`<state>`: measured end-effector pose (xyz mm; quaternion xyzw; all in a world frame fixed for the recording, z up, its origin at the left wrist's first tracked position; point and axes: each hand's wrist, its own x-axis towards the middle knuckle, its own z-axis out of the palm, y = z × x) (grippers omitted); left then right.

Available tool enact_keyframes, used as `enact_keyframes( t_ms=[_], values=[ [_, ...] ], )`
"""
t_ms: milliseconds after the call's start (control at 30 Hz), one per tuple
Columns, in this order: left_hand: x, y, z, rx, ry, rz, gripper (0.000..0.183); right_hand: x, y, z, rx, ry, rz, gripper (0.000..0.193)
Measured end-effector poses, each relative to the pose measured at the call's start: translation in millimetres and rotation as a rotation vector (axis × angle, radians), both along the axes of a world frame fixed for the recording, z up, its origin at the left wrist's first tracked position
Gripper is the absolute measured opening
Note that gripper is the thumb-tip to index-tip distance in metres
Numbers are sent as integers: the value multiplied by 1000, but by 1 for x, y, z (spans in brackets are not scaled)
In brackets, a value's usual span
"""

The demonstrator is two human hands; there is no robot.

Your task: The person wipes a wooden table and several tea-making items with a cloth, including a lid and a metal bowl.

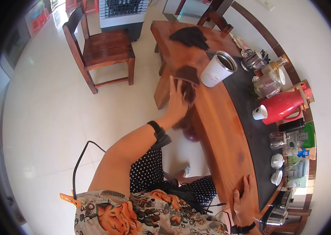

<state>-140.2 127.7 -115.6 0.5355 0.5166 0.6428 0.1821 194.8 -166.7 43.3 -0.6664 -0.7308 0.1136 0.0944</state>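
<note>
A dark brown cloth (187,74) is bunched in my left hand (178,100), fingers closed round it, at the near left edge of the wooden table (224,129). Part of it hangs below the hand and is blurred. Just right of it stands a white tumbler (217,70) with a steel rim and a dark inside. Farther back, another dark brown cloth (189,38) lies crumpled on the tabletop. My right hand (243,201) rests on the table's near end, fingers stretched out and holding nothing.
Along the right side stand a red thermos jug (283,106), a white cup (259,112), a glass jar (268,84), small white lidded pots (277,161) and steel pots (278,214). A wooden chair (105,49) stands at the left. A dark red round thing (191,134) shows beside the table edge.
</note>
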Motion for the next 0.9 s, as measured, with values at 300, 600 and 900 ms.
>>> enact_keyframes(
  t_ms=[300,600,900],
  values=[
    [-145,199,45,-667,-115,155,66,-4,-3,-8,101,-67,-26,58],
    [-225,244,19,-364,-155,-214,60,-1,-6,-6,102,-58,-39,63],
    [-99,91,31,-501,-422,-256,77,6,-4,-25,166,-56,-51,65]
  ],
)
